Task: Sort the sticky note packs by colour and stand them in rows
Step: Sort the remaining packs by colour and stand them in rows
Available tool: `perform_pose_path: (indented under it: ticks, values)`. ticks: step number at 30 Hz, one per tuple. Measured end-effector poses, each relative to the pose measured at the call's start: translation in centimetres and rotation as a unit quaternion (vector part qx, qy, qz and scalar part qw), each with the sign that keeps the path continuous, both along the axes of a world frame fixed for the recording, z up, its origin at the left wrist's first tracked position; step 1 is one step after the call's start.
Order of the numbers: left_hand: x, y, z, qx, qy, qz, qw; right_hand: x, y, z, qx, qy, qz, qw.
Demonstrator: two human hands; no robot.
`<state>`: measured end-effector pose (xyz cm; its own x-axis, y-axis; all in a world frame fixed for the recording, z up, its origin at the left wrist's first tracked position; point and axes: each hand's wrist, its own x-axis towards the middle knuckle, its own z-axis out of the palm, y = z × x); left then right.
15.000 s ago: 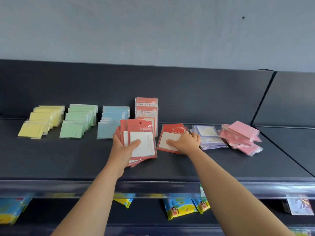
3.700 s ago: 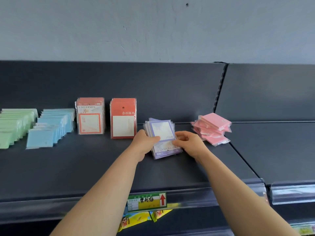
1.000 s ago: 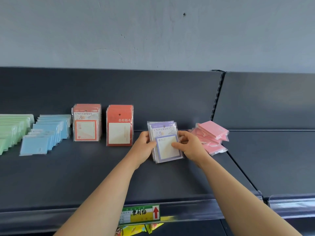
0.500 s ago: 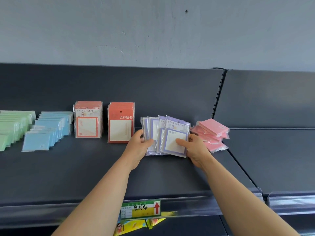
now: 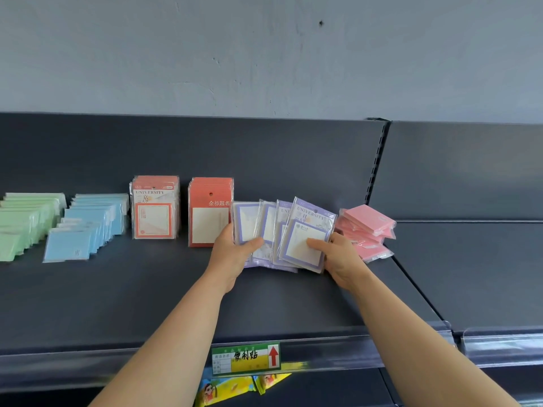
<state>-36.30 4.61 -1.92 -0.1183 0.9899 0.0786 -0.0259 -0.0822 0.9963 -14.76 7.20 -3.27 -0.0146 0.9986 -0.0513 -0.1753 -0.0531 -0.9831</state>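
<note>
Several purple sticky note packs (image 5: pixel 282 230) are fanned out upright on the dark shelf (image 5: pixel 147 295). My left hand (image 5: pixel 233 254) grips the left end of the fan, thumb across the front. My right hand (image 5: pixel 338 257) holds the rightmost purple pack, thumb on its white face. Left of them stand two red rows: red packs with a plain white panel (image 5: pixel 210 212) and red "UNIVERSITY" packs (image 5: pixel 154 208). Further left lie blue packs (image 5: pixel 85 227) and green packs (image 5: pixel 20 224) in leaning rows. A loose pile of pink packs (image 5: pixel 367 230) lies just right of my right hand.
The shelf's back panel rises behind the rows. A slotted upright (image 5: pixel 377 163) divides this shelf from the one to the right. A price label (image 5: pixel 245 358) sits on the clear front rail. Yellow packets (image 5: pixel 235 386) hang below.
The purple packs were a squared stack between both hands a second ago; they are now spread sideways into a wider fan, the rightmost pack tilted out by my right hand.
</note>
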Motion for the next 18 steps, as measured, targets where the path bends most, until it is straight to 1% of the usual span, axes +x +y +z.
perform_pose_path:
  ticks: [2, 5, 7, 11, 13, 14, 15, 18]
  values:
    - [-0.4, 0.0, 0.3, 0.007, 0.011, 0.004, 1.0, -0.1, -0.1, 0.7, 0.02, -0.02, -0.003, 1.0]
    - [-0.9, -0.1, 1.2, 0.006, 0.049, -0.031, 0.998, -0.2, 0.0, 2.5, 0.044, -0.052, -0.001, 0.998]
    - [-1.0, -0.2, 1.7, 0.005, 0.043, -0.036, 0.998, -0.3, 0.2, 3.4, 0.048, -0.054, 0.0, 0.997]
    - [-1.3, -0.2, 1.8, -0.004, 0.009, -0.043, 0.999, -0.5, 0.2, 4.0, 0.04, 0.01, -0.021, 0.999]
    - [-1.2, -0.3, 1.3, -0.01, 0.015, -0.054, 0.998, -0.7, -0.2, 4.0, 0.033, 0.055, -0.025, 0.998]
    - [-1.0, -0.3, 1.2, -0.009, 0.016, -0.047, 0.999, -0.8, -0.3, 3.9, 0.029, 0.063, -0.023, 0.997]
    - [-0.9, -0.3, 1.0, -0.005, 0.009, -0.033, 0.999, -0.9, -0.4, 3.7, 0.026, 0.059, -0.018, 0.998]
    - [-1.0, -0.2, 1.5, 0.018, -0.01, 0.017, 1.0, -0.5, -0.7, 3.4, 0.037, 0.0, -0.003, 0.999]
